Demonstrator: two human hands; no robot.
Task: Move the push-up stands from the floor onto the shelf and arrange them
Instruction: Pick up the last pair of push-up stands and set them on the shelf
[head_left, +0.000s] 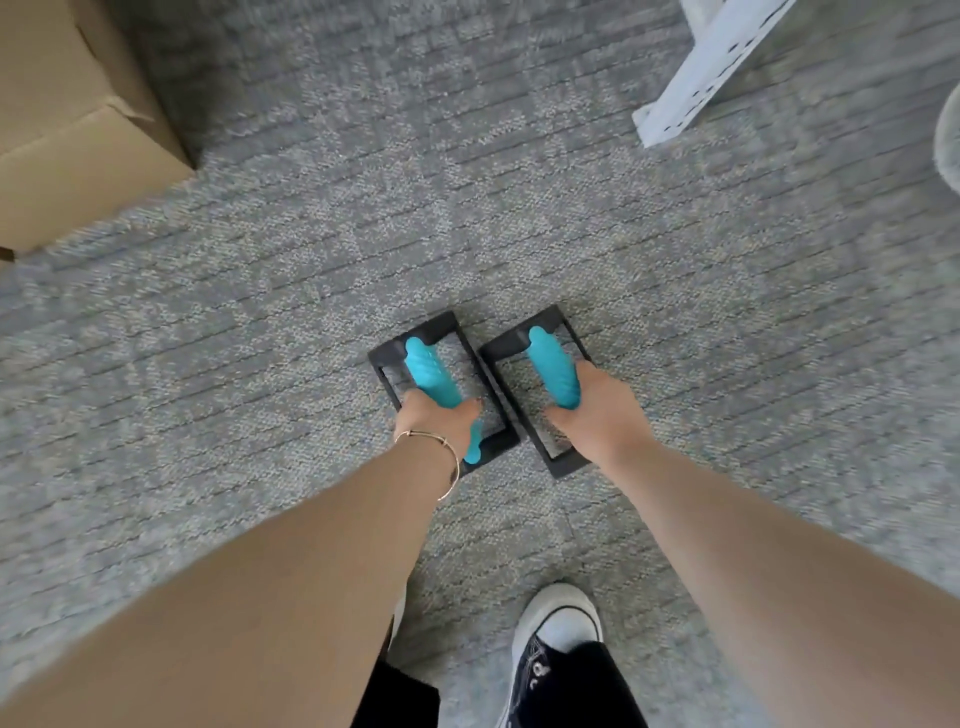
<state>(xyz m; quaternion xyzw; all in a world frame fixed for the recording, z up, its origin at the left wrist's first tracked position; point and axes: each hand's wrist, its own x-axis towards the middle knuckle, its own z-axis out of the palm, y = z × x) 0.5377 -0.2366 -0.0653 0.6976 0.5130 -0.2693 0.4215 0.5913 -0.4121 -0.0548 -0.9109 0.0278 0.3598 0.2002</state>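
Two push-up stands sit side by side on the grey carpet, each a black rectangular frame with a ribbed teal handle. My left hand (439, 418) is wrapped around the near part of the handle of the left stand (428, 371). My right hand (597, 415) is closed around the near end of the handle of the right stand (553, 366). Whether the frames touch the carpet or are just lifted I cannot tell. A thin bracelet is on my left wrist.
A cardboard box (67, 130) stands at the far left. A white perforated shelf upright (711, 67) reaches the floor at the far right. My shoe (558, 639) is on the carpet just below the stands.
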